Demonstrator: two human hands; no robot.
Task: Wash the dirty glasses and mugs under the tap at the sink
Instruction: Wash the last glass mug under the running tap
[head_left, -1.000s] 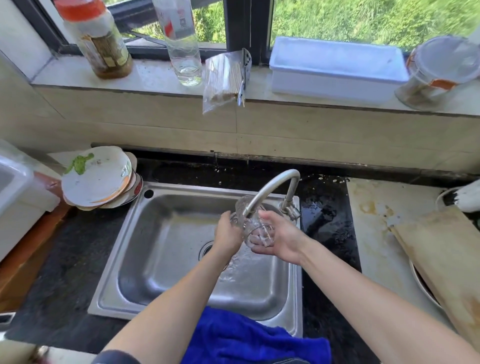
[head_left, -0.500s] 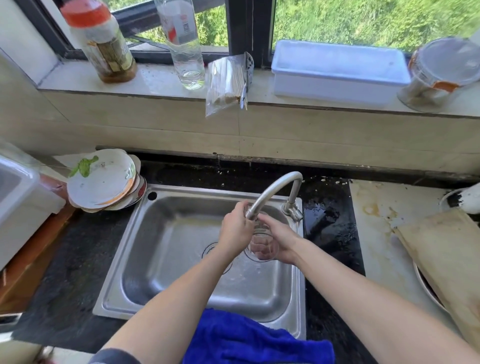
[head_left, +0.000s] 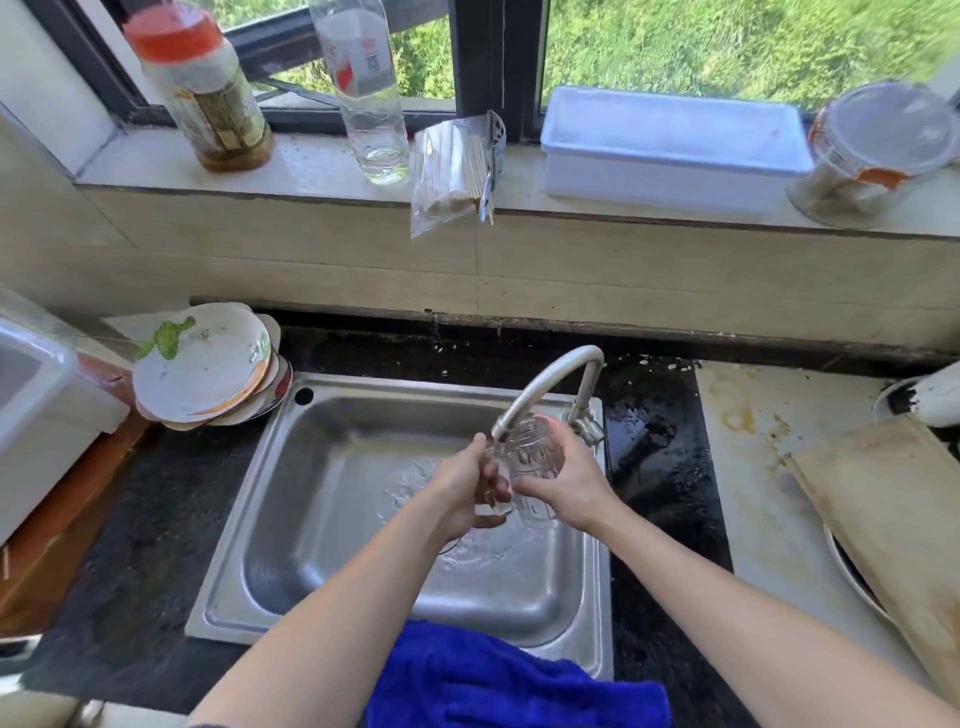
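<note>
Your left hand (head_left: 467, 491) curls its fingers round the near end of the clear glass (head_left: 537, 457). Your right hand (head_left: 579, 486) wraps the glass's right side. Both hands grip it.

The glass is tilted, its far end at the mouth of the tap (head_left: 543, 384); touching or just under, can't tell. It is held above the right half of the sink (head_left: 291, 499), off the basin floor.

The tap's base stands at the sink's back right corner, just beside your right hand. Wet steel spreads from your hands to the sink's left wall.

A blue cloth (head_left: 514, 680) hangs over the near rim, under your forearms. A stack of dirty plates (head_left: 208, 374) overlaps the back left corner.

Right of the sink is a strip of dark wet surface (head_left: 660, 467), then a wooden board (head_left: 893, 525), well apart from your hands.
</note>
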